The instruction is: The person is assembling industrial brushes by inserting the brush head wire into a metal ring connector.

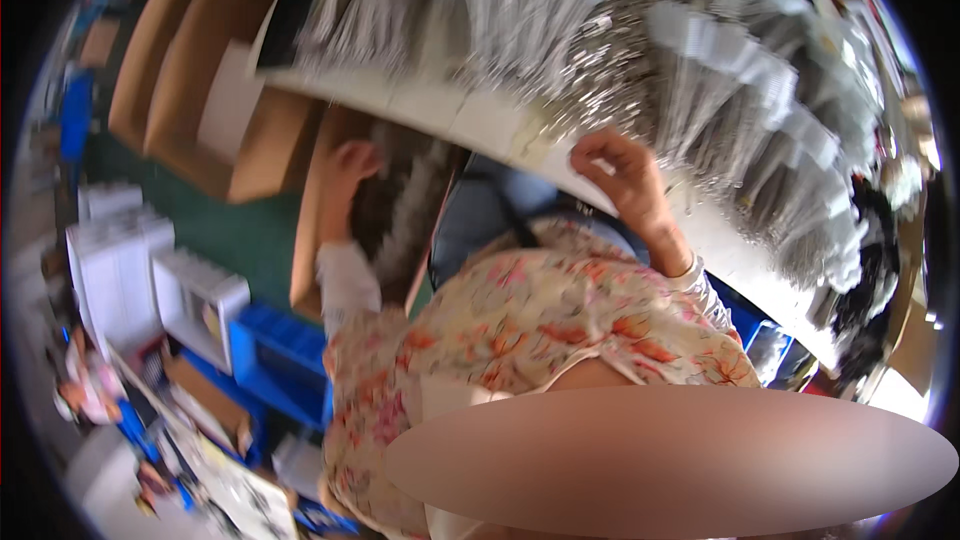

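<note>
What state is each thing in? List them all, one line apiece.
Left hand: blurred, at the near carton; grip unclear
Right hand: curled, by the table; grip unclear
Near carton: open, with contents inside
Farther carton: open
Shiny pieces: heaped on the table, blurred
Pale bundles: lying on the table
Blue crate: open

Blue crate (275, 345), white bins (118, 260) (slightly blurred), green floor (245, 245), distant person (92, 378) beside pale table (212, 455)

Silvery-white bundles (697, 100), brown carton (311, 245), cream red-flowered garment (540, 305)
</note>
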Demonstrator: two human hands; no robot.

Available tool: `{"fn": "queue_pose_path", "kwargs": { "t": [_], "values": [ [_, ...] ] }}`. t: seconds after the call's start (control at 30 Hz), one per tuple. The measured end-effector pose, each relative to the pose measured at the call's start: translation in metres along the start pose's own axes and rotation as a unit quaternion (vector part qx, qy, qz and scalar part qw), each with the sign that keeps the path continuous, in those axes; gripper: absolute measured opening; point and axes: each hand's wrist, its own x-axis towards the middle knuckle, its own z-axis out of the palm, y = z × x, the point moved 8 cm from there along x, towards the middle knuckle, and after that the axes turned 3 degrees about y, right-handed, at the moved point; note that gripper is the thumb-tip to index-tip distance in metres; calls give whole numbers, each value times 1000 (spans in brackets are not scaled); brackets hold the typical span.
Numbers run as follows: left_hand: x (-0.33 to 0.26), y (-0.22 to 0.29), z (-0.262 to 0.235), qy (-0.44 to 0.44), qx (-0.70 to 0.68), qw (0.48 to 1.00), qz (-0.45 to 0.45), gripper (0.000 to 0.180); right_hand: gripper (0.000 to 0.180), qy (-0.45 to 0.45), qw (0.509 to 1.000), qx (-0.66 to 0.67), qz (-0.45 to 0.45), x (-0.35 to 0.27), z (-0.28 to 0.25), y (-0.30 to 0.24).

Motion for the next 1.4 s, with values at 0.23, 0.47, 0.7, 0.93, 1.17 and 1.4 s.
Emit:
{"fn": "queue_pose_path", "kwargs": {
  "t": [0.23,0.47,0.7,0.93,1.17,1.4],
  "values": [
    [-2,331,142,-178,202,924,271,23,11,54,995,48,-67,0,-68,-46],
    [198,390,269,-194,430,844,255,30,10,111,969,-116,-189,-12,-142,-128],
    [284,355,316,-92,436,874,193,25,8,26,881,-394,-261,80,-178,-152],
    [275,350,316,-90,451,870,180,19,17,-65,835,-535,-111,205,-144,-86],
    [229,428,291,55,59,911,405,25,13,1,781,-593,-196,222,-140,-73],
    [201,334,357,-218,477,842,129,33,22,1,983,-75,-169,214,-226,-123]
  ]
}}
